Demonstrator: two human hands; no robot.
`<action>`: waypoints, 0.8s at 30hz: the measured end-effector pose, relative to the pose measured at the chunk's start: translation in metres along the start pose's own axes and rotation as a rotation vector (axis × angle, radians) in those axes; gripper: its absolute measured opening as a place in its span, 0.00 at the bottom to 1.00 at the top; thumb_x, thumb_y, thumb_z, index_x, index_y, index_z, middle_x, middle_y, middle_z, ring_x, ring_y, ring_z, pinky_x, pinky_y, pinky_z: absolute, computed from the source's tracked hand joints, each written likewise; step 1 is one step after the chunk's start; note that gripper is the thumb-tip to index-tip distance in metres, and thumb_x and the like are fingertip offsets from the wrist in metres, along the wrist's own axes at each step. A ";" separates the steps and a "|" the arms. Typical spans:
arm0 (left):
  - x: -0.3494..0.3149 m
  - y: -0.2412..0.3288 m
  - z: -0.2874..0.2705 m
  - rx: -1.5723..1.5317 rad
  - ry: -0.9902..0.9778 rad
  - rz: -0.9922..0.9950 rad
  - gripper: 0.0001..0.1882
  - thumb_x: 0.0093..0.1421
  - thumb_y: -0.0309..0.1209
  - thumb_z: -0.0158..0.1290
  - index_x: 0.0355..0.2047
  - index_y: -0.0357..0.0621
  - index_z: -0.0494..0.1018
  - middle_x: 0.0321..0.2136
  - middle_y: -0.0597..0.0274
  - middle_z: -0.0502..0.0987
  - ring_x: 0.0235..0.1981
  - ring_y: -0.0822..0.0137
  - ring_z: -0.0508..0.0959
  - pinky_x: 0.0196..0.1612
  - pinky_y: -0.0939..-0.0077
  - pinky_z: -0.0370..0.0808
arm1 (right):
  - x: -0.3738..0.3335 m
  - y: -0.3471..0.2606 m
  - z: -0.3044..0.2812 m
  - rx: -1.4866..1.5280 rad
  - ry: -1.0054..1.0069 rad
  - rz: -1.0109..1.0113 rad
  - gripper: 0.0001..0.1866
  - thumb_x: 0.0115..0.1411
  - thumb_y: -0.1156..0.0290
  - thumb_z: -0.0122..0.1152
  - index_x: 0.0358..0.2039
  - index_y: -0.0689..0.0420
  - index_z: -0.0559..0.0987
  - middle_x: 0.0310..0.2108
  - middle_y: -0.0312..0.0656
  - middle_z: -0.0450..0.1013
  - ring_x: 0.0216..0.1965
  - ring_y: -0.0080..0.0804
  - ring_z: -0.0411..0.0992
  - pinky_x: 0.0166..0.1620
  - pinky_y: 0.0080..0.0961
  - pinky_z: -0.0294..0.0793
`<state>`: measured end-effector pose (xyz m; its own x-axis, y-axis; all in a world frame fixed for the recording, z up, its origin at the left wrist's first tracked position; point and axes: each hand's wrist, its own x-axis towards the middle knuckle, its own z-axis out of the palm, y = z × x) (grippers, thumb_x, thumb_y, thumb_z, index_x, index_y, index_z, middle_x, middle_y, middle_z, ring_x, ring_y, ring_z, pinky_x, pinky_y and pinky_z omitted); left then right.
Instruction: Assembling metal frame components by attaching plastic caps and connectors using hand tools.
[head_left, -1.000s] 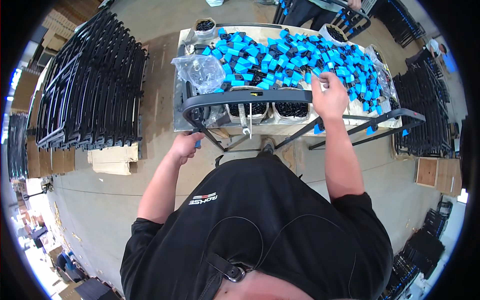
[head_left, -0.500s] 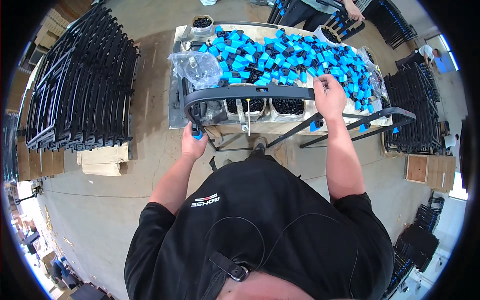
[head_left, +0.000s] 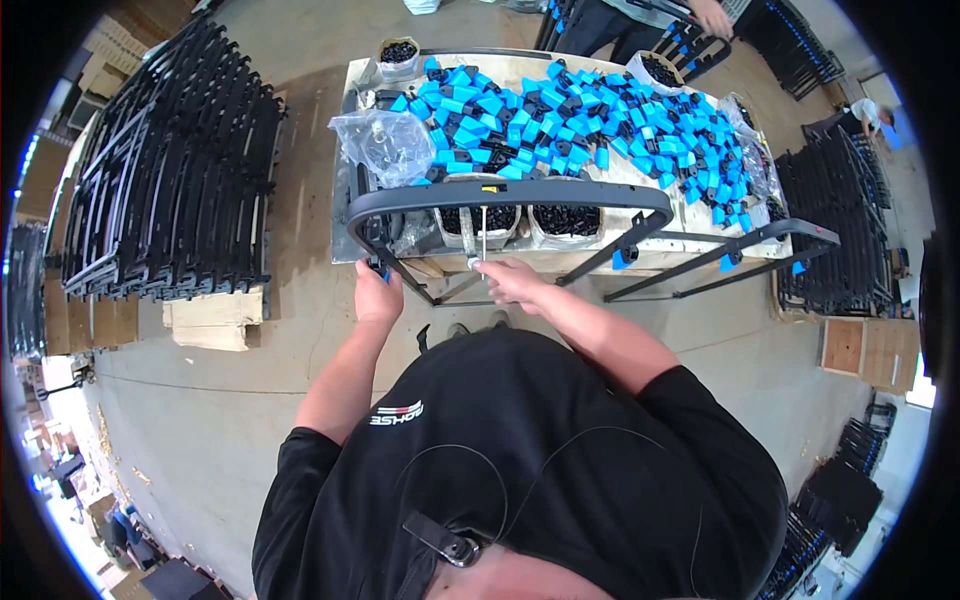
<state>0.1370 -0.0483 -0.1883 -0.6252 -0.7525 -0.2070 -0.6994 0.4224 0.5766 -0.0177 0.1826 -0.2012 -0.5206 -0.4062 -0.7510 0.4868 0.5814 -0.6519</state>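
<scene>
A black tubular metal frame stands against the near side of the table, its curved top bar crossing in front of me. My left hand is closed around a small black-and-blue bracket on the frame's left leg. Below the top bar, my right hand has its fingers closed at the lower end of a silver open-end wrench. Beside the wrench hangs a thin rod-shaped tool. More blue-and-black brackets sit on the frame's lower bars at the right.
Blue-and-black brackets are heaped across the table. White tubs of small black parts stand at its near edge, beside a clear plastic bag. Stacked black frames rise at the left. A person works across the table.
My right hand has let go of the frame's top bar and moved down and left to the wrench. My left hand stays at the left leg. The frame has shifted slightly left.
</scene>
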 end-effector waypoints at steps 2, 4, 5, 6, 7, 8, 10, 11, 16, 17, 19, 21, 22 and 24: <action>0.001 0.019 -0.015 0.139 -0.093 -0.040 0.30 0.60 0.36 0.58 0.56 0.32 0.61 0.44 0.35 0.79 0.49 0.41 0.80 0.51 0.54 0.77 | 0.019 -0.002 0.008 0.250 -0.156 0.031 0.24 0.62 0.47 0.67 0.44 0.56 0.78 0.41 0.37 0.75 0.42 0.30 0.74 0.40 0.29 0.76; 0.007 0.029 -0.024 0.279 -0.186 -0.090 0.30 0.60 0.36 0.57 0.56 0.31 0.61 0.45 0.34 0.79 0.49 0.41 0.80 0.52 0.54 0.77 | 0.036 -0.019 0.008 0.577 -0.287 0.036 0.19 0.66 0.51 0.62 0.42 0.55 0.76 0.30 0.36 0.74 0.29 0.30 0.74 0.33 0.31 0.76; 0.012 0.031 -0.029 0.326 -0.262 -0.105 0.31 0.59 0.36 0.57 0.57 0.30 0.60 0.45 0.34 0.79 0.50 0.41 0.80 0.53 0.55 0.77 | 0.034 -0.021 0.011 0.620 -0.297 0.066 0.16 0.68 0.53 0.59 0.40 0.54 0.75 0.28 0.35 0.73 0.27 0.29 0.72 0.31 0.30 0.74; 0.013 0.033 -0.033 0.372 -0.339 -0.119 0.32 0.59 0.36 0.58 0.57 0.29 0.60 0.46 0.33 0.79 0.51 0.41 0.79 0.54 0.55 0.77 | 0.031 -0.024 0.012 0.663 -0.305 0.095 0.14 0.70 0.54 0.56 0.38 0.53 0.75 0.27 0.34 0.71 0.25 0.27 0.69 0.29 0.29 0.71; 0.011 0.038 -0.037 0.350 -0.340 -0.120 0.33 0.58 0.37 0.59 0.57 0.28 0.60 0.48 0.32 0.78 0.52 0.41 0.79 0.55 0.56 0.76 | 0.034 -0.023 0.012 0.673 -0.317 0.092 0.14 0.70 0.54 0.56 0.38 0.53 0.75 0.27 0.34 0.71 0.25 0.27 0.69 0.29 0.29 0.71; 0.011 0.037 -0.037 0.362 -0.333 -0.120 0.33 0.58 0.37 0.59 0.57 0.28 0.60 0.48 0.32 0.78 0.52 0.41 0.79 0.55 0.56 0.76 | 0.037 -0.022 0.011 0.686 -0.370 0.102 0.14 0.71 0.54 0.54 0.36 0.52 0.73 0.25 0.33 0.69 0.23 0.26 0.66 0.27 0.28 0.68; 0.011 0.033 -0.034 0.240 -0.328 -0.180 0.34 0.58 0.37 0.60 0.57 0.28 0.61 0.48 0.32 0.78 0.53 0.42 0.79 0.55 0.57 0.76 | 0.035 -0.023 0.009 0.704 -0.418 0.108 0.15 0.72 0.55 0.51 0.34 0.51 0.72 0.24 0.32 0.67 0.21 0.24 0.63 0.25 0.27 0.65; 0.006 0.029 -0.035 0.243 -0.330 -0.173 0.34 0.58 0.37 0.60 0.57 0.28 0.61 0.48 0.32 0.78 0.53 0.42 0.79 0.55 0.57 0.76 | 0.030 -0.023 0.009 0.664 -0.406 0.045 0.15 0.73 0.54 0.49 0.33 0.51 0.71 0.23 0.31 0.65 0.21 0.23 0.61 0.25 0.26 0.62; -0.034 0.021 -0.042 0.358 0.383 0.350 0.36 0.58 0.37 0.63 0.61 0.34 0.61 0.44 0.41 0.78 0.41 0.49 0.82 0.47 0.59 0.79 | 0.020 0.018 -0.010 -0.113 -0.127 -0.391 0.20 0.72 0.52 0.48 0.38 0.58 0.70 0.27 0.45 0.74 0.25 0.38 0.72 0.31 0.40 0.72; -0.040 0.019 -0.045 0.353 0.381 0.350 0.36 0.58 0.37 0.63 0.61 0.34 0.61 0.44 0.41 0.78 0.41 0.49 0.82 0.47 0.59 0.79 | -0.018 0.003 -0.014 -0.531 0.088 -0.584 0.22 0.71 0.51 0.49 0.41 0.62 0.69 0.31 0.56 0.77 0.31 0.52 0.77 0.39 0.49 0.75; -0.059 0.025 -0.053 -0.320 -0.191 0.258 0.36 0.60 0.35 0.64 0.63 0.36 0.60 0.39 0.49 0.77 0.34 0.62 0.80 0.40 0.69 0.79 | -0.054 -0.003 -0.009 -0.652 0.117 -0.607 0.22 0.71 0.52 0.50 0.40 0.62 0.69 0.31 0.56 0.77 0.33 0.55 0.77 0.40 0.51 0.74; -0.062 0.047 -0.063 -0.720 -0.443 0.218 0.32 0.65 0.32 0.60 0.64 0.36 0.59 0.35 0.53 0.77 0.32 0.69 0.79 0.34 0.75 0.78 | -0.060 0.009 0.007 -0.873 0.207 -0.740 0.20 0.69 0.54 0.54 0.40 0.62 0.70 0.32 0.55 0.77 0.37 0.57 0.77 0.41 0.54 0.75; -0.057 0.048 -0.069 -0.868 -0.549 0.175 0.31 0.67 0.31 0.58 0.64 0.36 0.58 0.35 0.53 0.77 0.32 0.69 0.79 0.33 0.74 0.78 | -0.064 0.010 0.021 -0.880 0.218 -0.735 0.20 0.69 0.54 0.54 0.40 0.62 0.70 0.32 0.55 0.77 0.37 0.57 0.77 0.41 0.54 0.75; -0.045 0.051 -0.084 -0.871 -0.565 0.153 0.30 0.67 0.29 0.56 0.65 0.36 0.57 0.36 0.53 0.77 0.32 0.69 0.79 0.33 0.75 0.78 | -0.077 0.011 0.054 -0.929 0.411 -0.886 0.17 0.66 0.58 0.58 0.39 0.61 0.70 0.34 0.54 0.76 0.38 0.58 0.77 0.40 0.51 0.76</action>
<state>0.1584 -0.0351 -0.0831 -0.9135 -0.2814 -0.2937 -0.2486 -0.1855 0.9507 0.0651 0.1821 -0.1562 -0.6602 -0.7473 0.0749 -0.6869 0.5605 -0.4627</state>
